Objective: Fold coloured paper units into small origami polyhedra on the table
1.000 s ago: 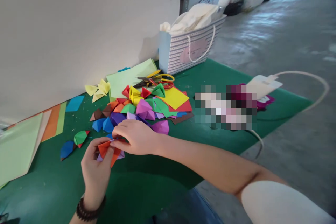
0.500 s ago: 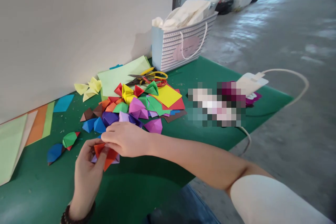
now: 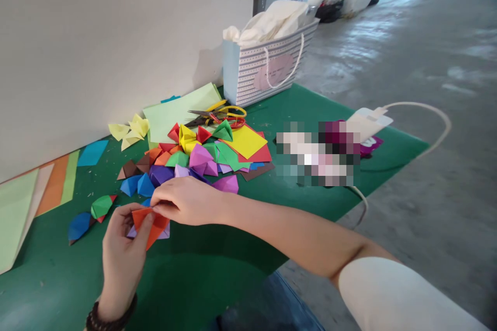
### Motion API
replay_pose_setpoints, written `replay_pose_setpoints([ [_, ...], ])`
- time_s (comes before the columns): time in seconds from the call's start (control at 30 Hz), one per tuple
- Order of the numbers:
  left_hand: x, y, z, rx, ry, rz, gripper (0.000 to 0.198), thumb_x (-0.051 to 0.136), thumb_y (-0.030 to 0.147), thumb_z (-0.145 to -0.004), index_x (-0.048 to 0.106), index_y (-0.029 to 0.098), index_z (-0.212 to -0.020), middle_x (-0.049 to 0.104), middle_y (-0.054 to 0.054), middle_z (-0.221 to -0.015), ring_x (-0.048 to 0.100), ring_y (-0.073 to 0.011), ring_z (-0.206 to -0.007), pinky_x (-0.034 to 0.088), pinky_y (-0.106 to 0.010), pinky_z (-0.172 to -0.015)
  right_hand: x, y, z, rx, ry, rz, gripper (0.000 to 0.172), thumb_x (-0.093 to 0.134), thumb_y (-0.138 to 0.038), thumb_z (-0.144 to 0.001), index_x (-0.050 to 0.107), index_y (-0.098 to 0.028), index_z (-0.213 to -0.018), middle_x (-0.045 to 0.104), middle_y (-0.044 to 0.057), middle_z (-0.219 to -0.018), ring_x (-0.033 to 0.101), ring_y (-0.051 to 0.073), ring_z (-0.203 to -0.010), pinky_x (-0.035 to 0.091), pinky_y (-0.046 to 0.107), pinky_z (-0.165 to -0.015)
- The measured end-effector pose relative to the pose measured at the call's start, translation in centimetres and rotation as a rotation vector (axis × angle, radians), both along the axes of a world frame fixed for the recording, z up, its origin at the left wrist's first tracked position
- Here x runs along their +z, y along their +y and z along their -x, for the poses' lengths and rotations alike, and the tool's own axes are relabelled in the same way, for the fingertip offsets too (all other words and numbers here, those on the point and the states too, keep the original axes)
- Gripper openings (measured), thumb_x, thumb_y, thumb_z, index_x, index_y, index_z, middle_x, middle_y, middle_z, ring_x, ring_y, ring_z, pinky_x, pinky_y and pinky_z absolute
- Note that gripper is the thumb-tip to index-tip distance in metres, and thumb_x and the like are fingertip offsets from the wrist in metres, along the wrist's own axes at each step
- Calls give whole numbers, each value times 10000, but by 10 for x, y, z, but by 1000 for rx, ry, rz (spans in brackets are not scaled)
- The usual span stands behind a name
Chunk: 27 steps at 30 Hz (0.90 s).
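Observation:
My left hand (image 3: 125, 248), with a dark bead bracelet at the wrist, is closed on a folded orange and lilac origami paper piece (image 3: 156, 228). Its thumb lies on the orange face; lilac corners stick out to either side. My right hand (image 3: 182, 200) pinches the top edge of the same piece, its fingertips meeting near the left thumb. Just beyond both hands spreads a pile of folded paper pieces (image 3: 202, 158) in purple, blue, pink, green, red and yellow. Left of them lie a green and red piece (image 3: 101, 208) and a blue and brown one (image 3: 81, 226).
Scissors (image 3: 233, 116) rest on pale green sheets (image 3: 171, 108) behind the pile. A striped paper bag (image 3: 267, 67) stands at the back by the wall. Coloured sheets (image 3: 17, 217) lie at the left edge. A white cable (image 3: 438, 106) runs from a white device (image 3: 367, 123) at right.
Both hands have shifted slightly left with the paper piece. More of its flat orange face now shows, and the right fingers have risen to its upper edge.

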<state>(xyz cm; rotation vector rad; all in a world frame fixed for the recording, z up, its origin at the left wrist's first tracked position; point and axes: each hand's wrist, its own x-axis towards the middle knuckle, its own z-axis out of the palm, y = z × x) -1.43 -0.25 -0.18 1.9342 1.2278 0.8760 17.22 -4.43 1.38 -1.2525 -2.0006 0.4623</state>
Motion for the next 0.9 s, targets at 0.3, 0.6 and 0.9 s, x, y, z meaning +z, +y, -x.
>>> replay_pose_setpoints([
  [0.3,-2,-5,-5,-26,-2,-1,218,660,286,-742,552,196,-909,618,-4,-820,611,-155,-731,523,-265,-650,-3,-3,9,-15,-314,-138,144,454,-100,-899,576,-109,-976,656,100,-918,587,214,-854,428,323,-765],
  [0.6,-1,-4,-8,-124,9,-6,136,626,186,-734,550,199,-846,604,16,-771,597,-133,-687,496,-237,-620,-19,-2,12,-4,-306,-162,151,454,-127,-929,594,-105,-980,659,115,-917,600,219,-879,468,350,-812],
  [0.9,-4,-8,-6,31,-212,22,123,617,157,-772,508,193,-819,580,1,-806,590,-117,-719,487,-231,-649,-6,-13,3,-288,110,-145,137,506,-241,-932,600,-177,-1006,683,63,-905,623,176,-817,485,289,-680],
])
